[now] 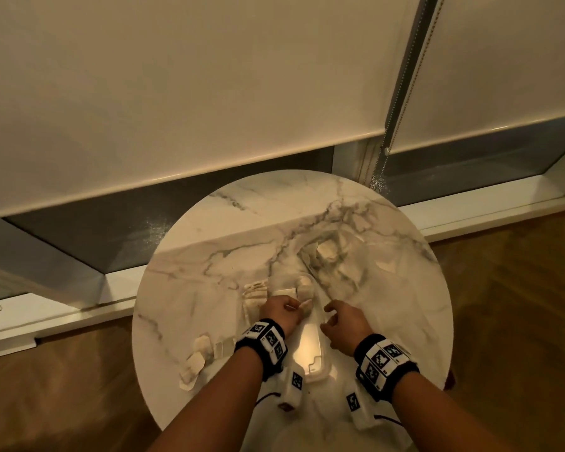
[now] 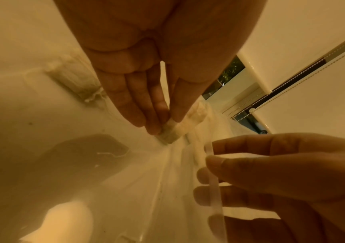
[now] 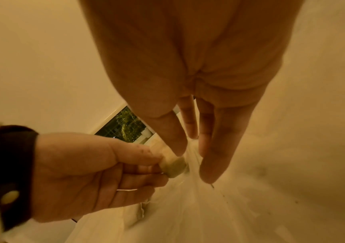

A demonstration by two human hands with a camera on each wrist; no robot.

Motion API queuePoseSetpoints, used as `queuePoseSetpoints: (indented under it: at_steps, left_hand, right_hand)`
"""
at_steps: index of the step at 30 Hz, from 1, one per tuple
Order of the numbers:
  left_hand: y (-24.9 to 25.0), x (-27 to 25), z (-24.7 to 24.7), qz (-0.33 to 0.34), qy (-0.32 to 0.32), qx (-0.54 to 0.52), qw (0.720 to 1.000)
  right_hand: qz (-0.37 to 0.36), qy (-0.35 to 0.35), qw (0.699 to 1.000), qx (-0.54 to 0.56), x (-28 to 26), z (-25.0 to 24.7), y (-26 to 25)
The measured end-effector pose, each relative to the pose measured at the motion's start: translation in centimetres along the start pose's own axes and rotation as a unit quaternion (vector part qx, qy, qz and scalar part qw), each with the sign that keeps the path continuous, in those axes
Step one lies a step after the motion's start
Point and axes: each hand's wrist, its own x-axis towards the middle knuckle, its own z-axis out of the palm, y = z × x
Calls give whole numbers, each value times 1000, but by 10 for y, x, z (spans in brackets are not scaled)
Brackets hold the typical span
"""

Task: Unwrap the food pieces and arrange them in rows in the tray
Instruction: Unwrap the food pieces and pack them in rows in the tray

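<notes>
Round marble table (image 1: 209, 249) fills the work area, set against a window wall with lowered roller blinds (image 1: 177, 76). Both hands work at the near centre of the top.

Clear plastic tray (image 1: 310, 350) lies lengthwise between the two wrists, its far end under the fingertips. It appears thin-walled and light, so it is likely to slide or flex if pushed; pressing on its rim should be avoided. Unwrapped pieces already in the tray (image 1: 304, 287) sit just beyond the left hand's fingertips. Wrapped pieces (image 1: 198, 355) lie on the table to the outer side of the left wrist, and loose wrappers (image 1: 255, 290) lie just beyond the left knuckles.

Food piece (image 2: 170, 133) is a small pale block, judged light, soft and crumbly. It is best taken by its two side faces with light pressure; a hard squeeze would probably break it.

Left hand (image 1: 279, 313) pinches this piece between the thumb and the first fingers, low over the far end of the tray. The remaining fingers lie straight alongside.

Right hand (image 1: 344, 324) holds nothing. Its fingers are loosely spread and slightly curled, hovering over the tray edge just beside the held piece; contact with the tray cannot be confirmed.
</notes>
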Motion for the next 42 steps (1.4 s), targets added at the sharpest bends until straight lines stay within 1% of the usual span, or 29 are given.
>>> queuePoseSetpoints:
  at_steps: [4,10,13,17,22,26,29,31,35,38,42]
  left_hand:
    - [3,10,11,-20,4,1,1000]
    - [7,24,17,-45,38,20,998]
    - [10,27,17,-49,52,22,997]
    - [7,33,19,-58,84,16,995]
    - [6,33,19,-71,95,0,993]
    - [5,35,20,-80,87,10,993]
    - [7,36,22,-73,55,21,996]
    - [6,38,23,-68,46,29,996]
    - [6,36,20,-71,53,27,996]
    - [7,34,18,-47,59,44,996]
    - [13,32,19,-5,26,40,999]
  right_hand:
    - [1,-5,1000,10,1,6,1]
    - [-10,-6,1000,7,1,5,2]
    - [-3,-9,1000,15,1,4,2]
    - [0,-12,1000,23,1,5,4]
    - [-5,-16,1000,23,2,4,4]
    - [-8,-17,1000,20,2,3,5]
    - [-12,-19,1000,13,2,2,4]
    - [-14,-18,1000,12,2,2,4]
    - [-16,-18,1000,11,2,3,4]
    - [-13,-21,1000,13,2,3,4]
    - [-12,-21,1000,18,1,3,4]
